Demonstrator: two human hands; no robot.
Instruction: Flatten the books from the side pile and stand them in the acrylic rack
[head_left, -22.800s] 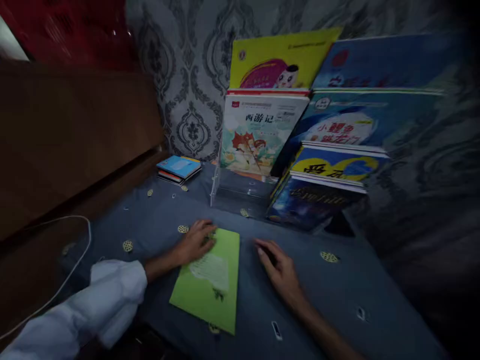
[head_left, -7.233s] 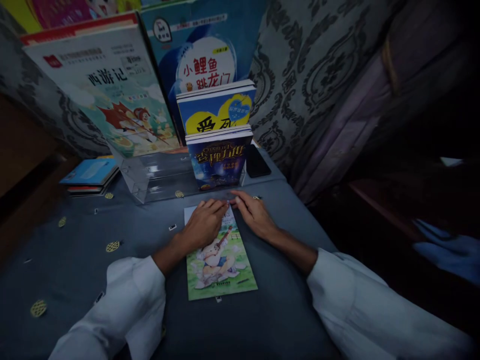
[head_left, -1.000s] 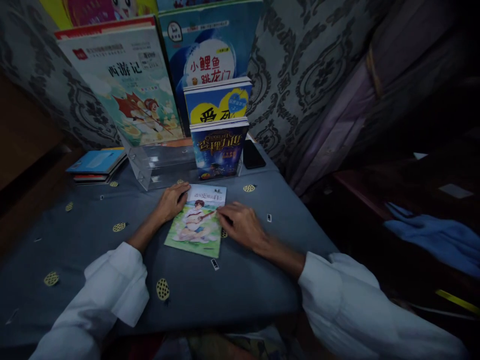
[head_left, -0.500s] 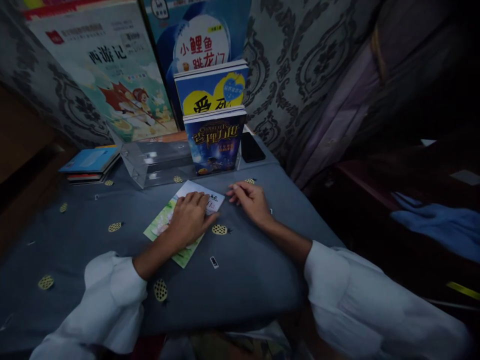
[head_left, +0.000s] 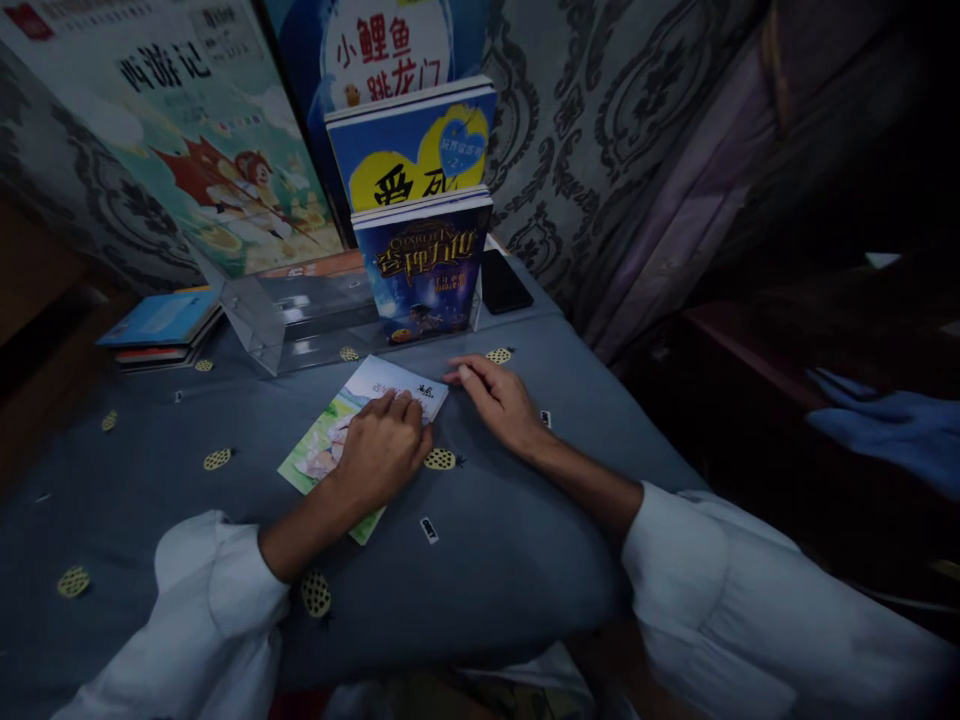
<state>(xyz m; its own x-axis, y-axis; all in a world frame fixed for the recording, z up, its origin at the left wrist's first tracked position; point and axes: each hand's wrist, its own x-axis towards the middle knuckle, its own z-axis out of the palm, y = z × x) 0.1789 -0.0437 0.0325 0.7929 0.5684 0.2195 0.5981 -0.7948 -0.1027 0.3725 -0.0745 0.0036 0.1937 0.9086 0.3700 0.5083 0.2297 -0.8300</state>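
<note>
A thin book with a green and pale-blue cover lies slanted on the cloth. My left hand rests over its right part, fingers curled down against the cover and the thumb by the right edge; its fingertips are partly hidden. At the book's upper right corner is my right hand, fingers loosely stretched out with nothing in them. The fingertips come close to that corner; whether they touch it I cannot tell.
Behind the book, a clear acrylic stand holds several upright books, a dark blue one in front. A black phone lies to its right, a small pile of books to its left. The table's right edge slopes toward me.
My left hand's fingers, flatter on the cover before, are now curled in. My right hand's fingers have straightened toward the book's corner. The view has shifted slightly.
</note>
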